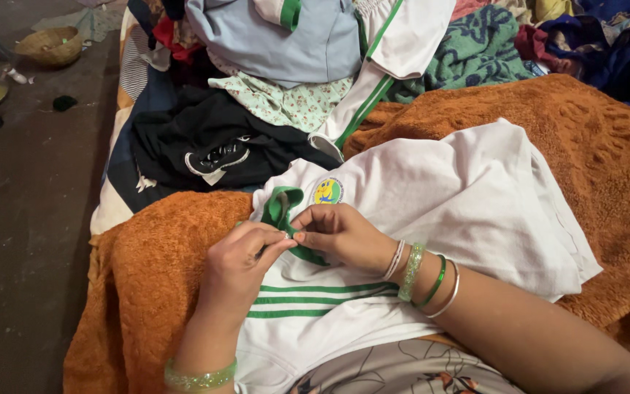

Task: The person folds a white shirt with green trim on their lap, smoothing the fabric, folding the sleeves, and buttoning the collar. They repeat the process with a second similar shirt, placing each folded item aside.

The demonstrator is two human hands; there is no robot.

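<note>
White shirt (468, 197) across my lap on orange blanket (162, 255); bare floor (23, 219) left, clothes heap (286, 66) far. My left hand (238, 266) and right hand (340, 235) meet fingertip to fingertip, both pinched onto green collar (280, 208), wrists bent inward.

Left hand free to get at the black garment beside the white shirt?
Probably not at once: the left hand pinches the white shirt's green collar with the right hand. Otherwise the black garment lies uncovered just beyond.
</note>
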